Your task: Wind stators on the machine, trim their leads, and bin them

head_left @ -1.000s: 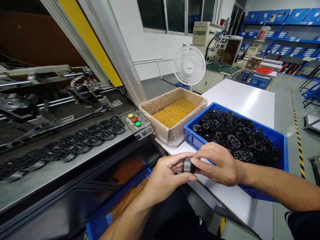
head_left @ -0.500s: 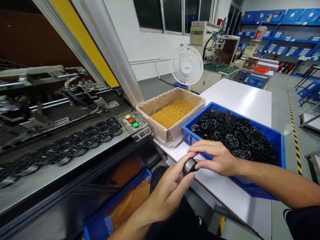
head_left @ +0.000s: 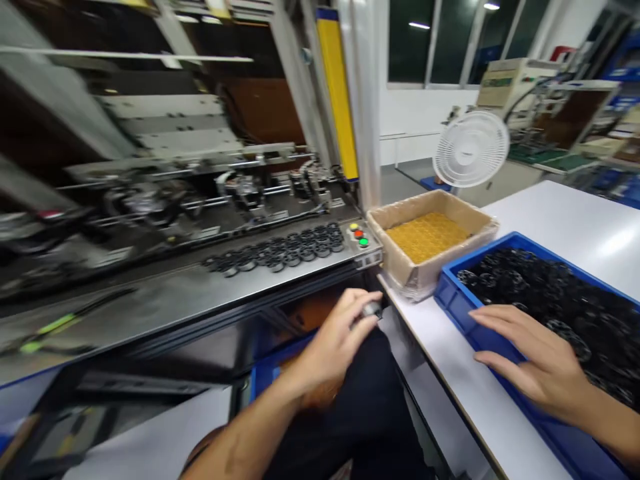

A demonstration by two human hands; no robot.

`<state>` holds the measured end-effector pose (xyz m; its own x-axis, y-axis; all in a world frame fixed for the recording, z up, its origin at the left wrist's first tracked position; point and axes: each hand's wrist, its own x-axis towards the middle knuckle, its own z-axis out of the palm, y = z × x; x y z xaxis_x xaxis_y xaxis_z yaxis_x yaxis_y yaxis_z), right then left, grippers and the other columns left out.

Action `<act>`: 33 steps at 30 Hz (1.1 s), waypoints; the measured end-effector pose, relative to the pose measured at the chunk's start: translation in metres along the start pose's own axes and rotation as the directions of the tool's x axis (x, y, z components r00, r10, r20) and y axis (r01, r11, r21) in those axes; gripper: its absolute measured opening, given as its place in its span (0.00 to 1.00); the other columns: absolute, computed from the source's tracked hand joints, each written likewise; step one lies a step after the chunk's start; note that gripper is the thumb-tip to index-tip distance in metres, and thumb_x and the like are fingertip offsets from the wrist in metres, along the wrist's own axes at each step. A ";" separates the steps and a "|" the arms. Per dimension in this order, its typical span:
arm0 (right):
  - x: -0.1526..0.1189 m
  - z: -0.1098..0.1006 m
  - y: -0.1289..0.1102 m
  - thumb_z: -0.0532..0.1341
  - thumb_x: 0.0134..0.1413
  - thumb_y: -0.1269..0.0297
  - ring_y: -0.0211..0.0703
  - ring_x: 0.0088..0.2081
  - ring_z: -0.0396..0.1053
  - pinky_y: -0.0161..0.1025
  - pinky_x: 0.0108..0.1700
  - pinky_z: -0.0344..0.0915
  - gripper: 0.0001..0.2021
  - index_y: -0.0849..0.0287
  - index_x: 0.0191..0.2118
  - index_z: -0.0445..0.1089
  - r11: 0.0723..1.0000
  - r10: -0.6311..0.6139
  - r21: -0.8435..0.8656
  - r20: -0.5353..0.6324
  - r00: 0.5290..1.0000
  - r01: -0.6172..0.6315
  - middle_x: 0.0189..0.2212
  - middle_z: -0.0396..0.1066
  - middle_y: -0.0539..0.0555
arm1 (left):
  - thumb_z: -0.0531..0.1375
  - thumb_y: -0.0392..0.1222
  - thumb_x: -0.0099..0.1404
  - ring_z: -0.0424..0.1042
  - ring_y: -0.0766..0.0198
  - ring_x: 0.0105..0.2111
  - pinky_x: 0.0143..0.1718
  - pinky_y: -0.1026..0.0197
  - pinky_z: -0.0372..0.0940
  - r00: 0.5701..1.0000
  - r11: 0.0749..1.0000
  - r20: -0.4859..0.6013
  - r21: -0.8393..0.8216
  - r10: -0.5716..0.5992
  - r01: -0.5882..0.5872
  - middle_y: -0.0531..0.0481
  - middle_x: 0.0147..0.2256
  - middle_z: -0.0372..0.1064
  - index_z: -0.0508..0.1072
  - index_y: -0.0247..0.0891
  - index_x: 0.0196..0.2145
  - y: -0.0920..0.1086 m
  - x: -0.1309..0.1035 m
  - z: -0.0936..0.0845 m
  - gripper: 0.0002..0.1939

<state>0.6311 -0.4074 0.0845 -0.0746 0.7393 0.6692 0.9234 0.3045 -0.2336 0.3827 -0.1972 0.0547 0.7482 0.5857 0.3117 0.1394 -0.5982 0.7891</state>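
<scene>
My left hand (head_left: 345,327) is closed around a small round metal-and-black part (head_left: 371,309), held above my lap between the machine and the white table; the fingers hide much of it. My right hand (head_left: 540,363) is open, thumb and fingers apart and nothing between them, over the near side of a blue bin (head_left: 457,300). That bin is heaped with black ring-like plastic parts (head_left: 520,273). On the machine's metal ledge (head_left: 250,287), rows of similar black round parts (head_left: 300,248) stand close together.
A plastic-lined carton (head_left: 405,267) of yellow pieces stands behind the bin on the white table (head_left: 555,207). Yellow, red and green buttons (head_left: 359,234) sit at the ledge's right end. A pair of green-handled pliers (head_left: 55,325) lies at left. A white fan (head_left: 470,150) stands beyond.
My view has swung left toward the machine. The hands have parted: the left keeps the small round part, while the right has let go and opened beside the bin.
</scene>
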 end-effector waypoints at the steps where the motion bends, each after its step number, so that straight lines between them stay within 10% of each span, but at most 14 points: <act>1: -0.002 0.000 0.004 0.67 0.61 0.63 0.52 0.45 0.79 0.46 0.51 0.77 0.22 0.53 0.60 0.71 0.999 -0.026 -0.029 0.007 1.000 0.026 0.46 0.79 0.59 | 0.57 0.46 0.68 0.76 0.55 0.47 0.53 0.54 0.70 0.992 0.988 -0.118 0.142 -0.039 0.056 0.41 0.46 0.77 0.78 0.38 0.53 -0.016 -0.003 -0.025 0.19; 5: -0.018 0.006 0.021 0.67 0.60 0.61 0.54 0.48 0.78 0.49 0.53 0.76 0.26 0.51 0.64 0.67 0.988 -0.096 -0.115 0.050 0.994 0.101 0.50 0.78 0.58 | 0.61 0.49 0.62 0.79 0.46 0.41 0.51 0.45 0.71 0.869 0.856 -0.472 0.379 -0.147 0.351 0.36 0.46 0.80 0.80 0.34 0.46 -0.074 -0.022 -0.122 0.20; 8: -0.029 0.009 0.029 0.67 0.60 0.61 0.57 0.50 0.77 0.53 0.56 0.74 0.28 0.51 0.65 0.66 0.983 -0.090 -0.151 0.071 0.993 0.100 0.52 0.77 0.57 | 0.63 0.46 0.60 0.80 0.43 0.38 0.50 0.41 0.71 0.820 0.791 -0.550 0.427 -0.157 0.438 0.35 0.46 0.80 0.81 0.34 0.44 -0.100 -0.028 -0.158 0.18; 22: -0.008 0.000 0.013 0.64 0.63 0.70 0.48 0.50 0.76 0.42 0.59 0.70 0.16 0.61 0.56 0.71 0.972 -0.124 -0.191 0.068 0.990 0.134 0.51 0.76 0.60 | 0.60 0.58 0.63 0.69 0.37 0.61 0.62 0.37 0.64 0.916 0.689 -0.400 0.655 -0.030 0.309 0.35 0.49 0.80 0.81 0.36 0.42 -0.132 0.002 -0.155 0.23; 27: 0.001 0.001 0.003 0.64 0.63 0.70 0.49 0.50 0.76 0.44 0.55 0.75 0.13 0.66 0.52 0.72 0.971 -0.119 -0.199 0.064 0.991 0.129 0.48 0.76 0.64 | 0.58 0.54 0.68 0.63 0.41 0.65 0.68 0.39 0.56 0.972 0.686 -0.203 0.724 0.118 0.068 0.36 0.57 0.75 0.75 0.32 0.55 -0.077 0.098 -0.120 0.26; 33: -0.001 0.003 0.010 0.62 0.66 0.69 0.50 0.48 0.75 0.47 0.52 0.76 0.11 0.67 0.51 0.71 0.976 -0.053 -0.207 0.063 0.997 0.065 0.47 0.76 0.65 | 0.62 0.50 0.69 0.75 0.53 0.52 0.56 0.49 0.69 0.960 0.699 0.275 0.696 -0.046 -0.165 0.42 0.52 0.75 0.75 0.38 0.51 -0.026 0.263 0.003 0.18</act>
<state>0.6392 -0.4034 0.0794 -0.1470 0.7586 0.6347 0.9745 0.2212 -0.0388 0.5777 -0.0296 0.1144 0.8903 0.4400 0.1177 0.4250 -0.8955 0.1322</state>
